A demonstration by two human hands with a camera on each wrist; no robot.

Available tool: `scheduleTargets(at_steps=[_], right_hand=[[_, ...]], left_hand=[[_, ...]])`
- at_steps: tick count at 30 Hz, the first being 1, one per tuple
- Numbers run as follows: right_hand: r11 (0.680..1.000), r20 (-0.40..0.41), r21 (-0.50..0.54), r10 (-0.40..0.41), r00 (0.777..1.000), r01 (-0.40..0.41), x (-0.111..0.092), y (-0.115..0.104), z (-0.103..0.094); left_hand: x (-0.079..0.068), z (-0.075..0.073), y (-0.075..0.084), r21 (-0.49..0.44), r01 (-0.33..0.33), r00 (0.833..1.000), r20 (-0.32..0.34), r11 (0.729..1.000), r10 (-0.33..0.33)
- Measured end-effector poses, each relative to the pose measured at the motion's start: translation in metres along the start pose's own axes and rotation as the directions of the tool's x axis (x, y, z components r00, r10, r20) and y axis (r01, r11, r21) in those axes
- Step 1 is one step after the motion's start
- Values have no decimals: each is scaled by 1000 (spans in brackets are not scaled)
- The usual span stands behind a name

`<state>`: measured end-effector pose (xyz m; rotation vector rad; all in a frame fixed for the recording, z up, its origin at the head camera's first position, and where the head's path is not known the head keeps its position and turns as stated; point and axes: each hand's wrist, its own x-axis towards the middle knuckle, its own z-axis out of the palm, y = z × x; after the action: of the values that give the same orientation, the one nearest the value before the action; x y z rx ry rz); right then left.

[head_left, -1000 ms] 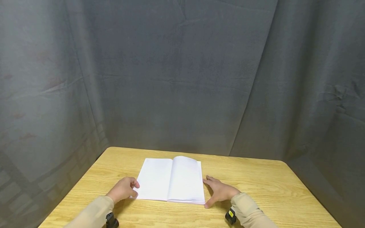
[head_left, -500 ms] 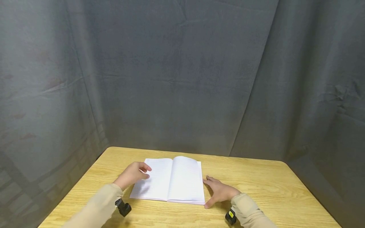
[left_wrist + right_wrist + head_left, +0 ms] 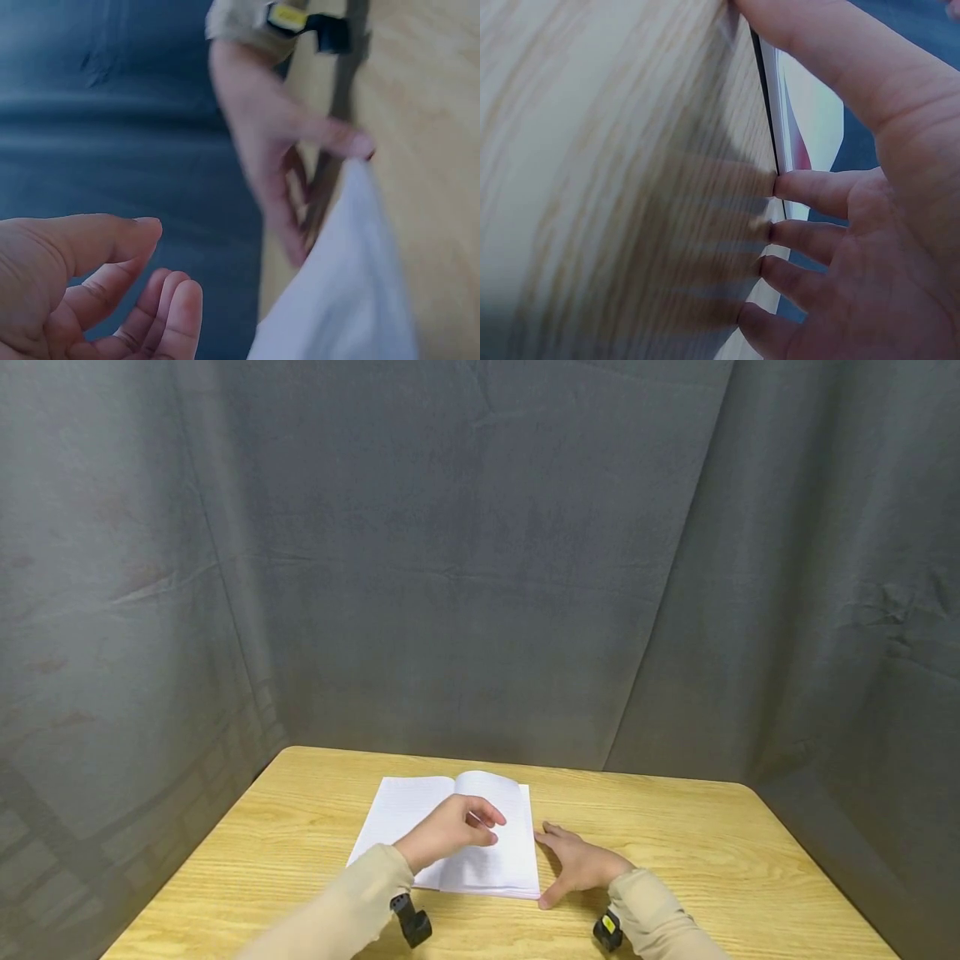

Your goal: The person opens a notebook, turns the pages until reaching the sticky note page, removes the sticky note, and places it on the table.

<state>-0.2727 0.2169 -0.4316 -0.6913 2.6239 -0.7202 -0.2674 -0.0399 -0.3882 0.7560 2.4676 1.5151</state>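
Observation:
A notebook (image 3: pixel 405 806) with lined white pages lies spread out on the wooden table, its right-hand pages bulging up near the spine. Over those right pages hovers my left hand (image 3: pixel 448 828), fingers loosely bent and holding nothing; its shadow falls on the paper. In the left wrist view, a gap shows between its thumb and fingertips (image 3: pixel 186 300). My right hand (image 3: pixel 583 863) rests at the notebook's right edge, thumb at the near corner and fingers spread farther up. The right wrist view shows its fingertips (image 3: pixel 784 184) on the tabletop, right beside the page stack (image 3: pixel 780 112).
The wooden table (image 3: pixel 697 860) extends to both sides of the notebook. Grey curtains (image 3: pixel 465 610) hang behind it and along both sides. Each wrist carries a small black camera (image 3: pixel 411 920) strapped over a beige sleeve (image 3: pixel 352 893).
My left hand has left the notebook's lower left edge, risen and travelled right across the left page to above the right one. The right hand and the notebook have stayed put.

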Motion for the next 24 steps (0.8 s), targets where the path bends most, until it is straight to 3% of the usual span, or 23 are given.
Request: scheduleTargets(at_steps=[5,10,17,24], right_hand=[[1000,-6,-27,-2,1000,2,0,0,1],[999,-10,-33,2,1000,-2,1,0,1],[999,-10,-36,5,1000,-6,1,0,1],[999,-12,-39,-6,1000,6,-2,-2,1]], left_hand=[[6,28,-3,-9,27,996,80,1000,-27],[9,45,-12,40,61,991,113,997,-65],[9,53,-23,111,115,985,117,987,-128],[9,56,-29,168,116,988,83,979,-131]])
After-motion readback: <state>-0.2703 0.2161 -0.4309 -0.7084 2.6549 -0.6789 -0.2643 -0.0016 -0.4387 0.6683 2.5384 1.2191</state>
